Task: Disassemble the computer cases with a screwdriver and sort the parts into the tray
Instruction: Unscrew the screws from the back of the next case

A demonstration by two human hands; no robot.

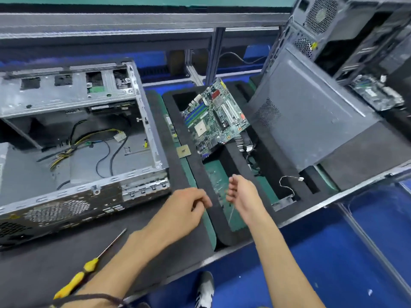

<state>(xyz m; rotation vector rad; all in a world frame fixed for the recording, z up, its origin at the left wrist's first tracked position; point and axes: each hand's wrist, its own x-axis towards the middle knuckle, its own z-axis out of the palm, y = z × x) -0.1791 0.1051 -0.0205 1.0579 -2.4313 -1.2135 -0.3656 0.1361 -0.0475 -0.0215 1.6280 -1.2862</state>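
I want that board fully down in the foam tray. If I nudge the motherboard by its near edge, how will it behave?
The motherboard looks like a stiff flat panel, so it should probably shift as one piece, not flex. It lies tilted across the tray openings, propped on foam, so a push may make it rock or drop in. Its exposed slots and socket suggest fragility; edges are likely the safest contact.

The open computer case [73,138] is cut off by the left edge. The screwdriver [89,266] handle's end is hidden behind the left forearm. The motherboard [214,117] has its lower corner sunk out of sight in the foam tray [195,170]. The fingertips of the left hand [189,204] are curled under and blurred. The 2nd tower case [347,36] is clipped at the top right.
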